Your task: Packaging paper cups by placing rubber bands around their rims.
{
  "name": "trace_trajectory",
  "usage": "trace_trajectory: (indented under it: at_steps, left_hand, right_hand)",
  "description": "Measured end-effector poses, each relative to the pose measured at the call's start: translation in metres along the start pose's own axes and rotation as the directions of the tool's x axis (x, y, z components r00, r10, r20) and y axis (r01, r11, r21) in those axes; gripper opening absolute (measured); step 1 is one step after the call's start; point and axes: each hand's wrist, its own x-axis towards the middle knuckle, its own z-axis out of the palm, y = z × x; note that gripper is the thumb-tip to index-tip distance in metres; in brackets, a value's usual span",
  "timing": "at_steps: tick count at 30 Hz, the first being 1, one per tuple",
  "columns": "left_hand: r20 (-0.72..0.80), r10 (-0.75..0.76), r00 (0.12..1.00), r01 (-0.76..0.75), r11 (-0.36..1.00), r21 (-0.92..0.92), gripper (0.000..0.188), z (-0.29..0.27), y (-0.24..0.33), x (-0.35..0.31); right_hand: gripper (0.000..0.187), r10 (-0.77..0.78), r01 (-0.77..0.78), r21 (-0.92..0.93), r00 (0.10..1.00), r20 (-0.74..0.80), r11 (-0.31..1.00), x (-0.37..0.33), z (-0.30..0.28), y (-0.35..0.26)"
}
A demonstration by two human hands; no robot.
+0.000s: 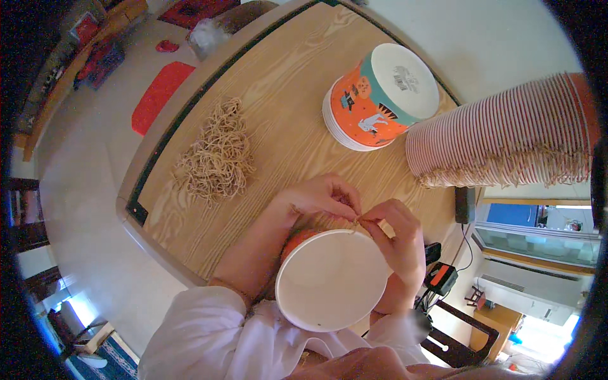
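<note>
A paper bucket [329, 285], white inside with a bit of orange outer wall showing, rests tilted against my body, its mouth facing up. At its far rim my left hand [323, 197] and my right hand [400, 240] come together, thumbs and fingers pinched on a short piece of tan twine [355, 224] at the rim. Whether the twine is knotted there I cannot tell. Ahead and to the left, a loose heap of tan twine pieces [218, 152] lies on the wooden table [288, 95].
Upside down at the far right of the table stands a short stack of orange and teal buckets [380, 104]. Beside it a long stack of nested buckets [500, 133] lies sideways, twine ends along its lower side. Black adapters with cables [440, 277] sit right of my right hand.
</note>
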Motion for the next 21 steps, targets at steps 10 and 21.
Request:
trace_trajectory:
  at_steps: [10,21]
  left_hand:
    - [0.005,0.031,0.999,-0.032,0.998,0.049,0.009,0.001,-0.001,0.002]
    - [0.025,0.132,0.991,-0.129,0.986,-0.106,0.006,0.001,-0.003,0.001]
  right_hand:
    - [0.016,0.028,-0.028,-0.021,0.999,0.024,0.999,0.0,0.001,0.005]
    - [0.012,0.121,-0.128,0.103,0.99,0.067,0.986,0.002,0.003,0.012]
